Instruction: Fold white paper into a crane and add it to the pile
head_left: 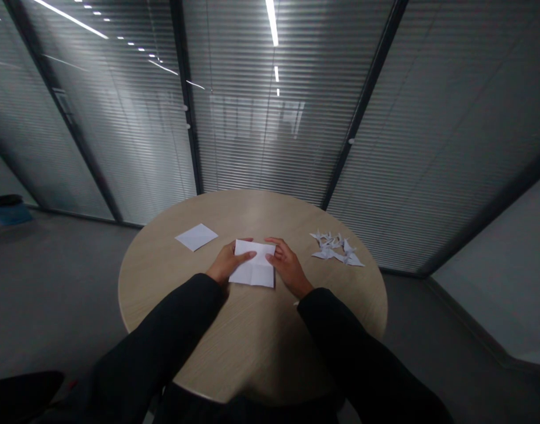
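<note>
Sheet: folded white paper sheet [254,274], creased into panels, lying on the table's near middle, between both hands.

Left: left hand [229,263] sits at the sheet's left edge, thumb lying across the paper.

Right: right hand [288,268] sits at the sheet's right edge, fingers reaching its upper corner.

Hands: apart, both touching the sheet; from here, I can't tell whether they pinch it or only press it.

Beside: smaller square of white paper [196,237] lies off to the left, well clear of the left hand; folded paper cranes [335,250] cluster to the right, near the right hand.

Table: round, light wood-grain table [261,212].

Sleeves: black sleeves [164,330] cover both arms.

Surroundings: glass partition with slatted blinds [270,147] curves behind; grey floor [53,282] below.
</note>
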The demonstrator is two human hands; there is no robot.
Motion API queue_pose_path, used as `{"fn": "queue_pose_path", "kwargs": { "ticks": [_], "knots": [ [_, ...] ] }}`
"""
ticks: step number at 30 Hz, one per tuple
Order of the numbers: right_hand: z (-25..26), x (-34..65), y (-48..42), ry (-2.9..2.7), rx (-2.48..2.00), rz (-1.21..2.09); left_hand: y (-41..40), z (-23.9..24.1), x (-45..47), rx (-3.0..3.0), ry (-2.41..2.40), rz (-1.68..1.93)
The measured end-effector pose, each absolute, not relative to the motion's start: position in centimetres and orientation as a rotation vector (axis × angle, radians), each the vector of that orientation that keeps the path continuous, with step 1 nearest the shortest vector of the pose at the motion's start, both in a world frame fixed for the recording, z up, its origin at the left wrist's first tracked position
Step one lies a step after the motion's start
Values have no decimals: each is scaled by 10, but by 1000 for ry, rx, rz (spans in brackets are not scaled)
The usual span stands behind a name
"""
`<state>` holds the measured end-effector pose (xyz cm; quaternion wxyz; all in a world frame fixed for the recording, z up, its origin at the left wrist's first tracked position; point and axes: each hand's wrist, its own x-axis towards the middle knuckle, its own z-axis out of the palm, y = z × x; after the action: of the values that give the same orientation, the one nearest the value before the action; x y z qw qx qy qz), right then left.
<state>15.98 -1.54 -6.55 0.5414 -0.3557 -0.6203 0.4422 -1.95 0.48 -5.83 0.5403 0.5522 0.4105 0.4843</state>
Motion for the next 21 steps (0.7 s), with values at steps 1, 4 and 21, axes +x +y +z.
{"fn": "queue_pose_path", "kwargs": {
  "ticks": [1, 4, 21],
  "knots": [
    [-66, 160, -15, -1477, -855, 1015, 5, -58, -20, 1288, 965, 1164],
    [-68, 164, -10, -1463, -916, 911, 6, -59, -20, 1279, 892, 1161],
    [-66, 165, -9, -1205, -975, 972, 13, -59, -27, 1544, 937, 1279]
  ]
}}
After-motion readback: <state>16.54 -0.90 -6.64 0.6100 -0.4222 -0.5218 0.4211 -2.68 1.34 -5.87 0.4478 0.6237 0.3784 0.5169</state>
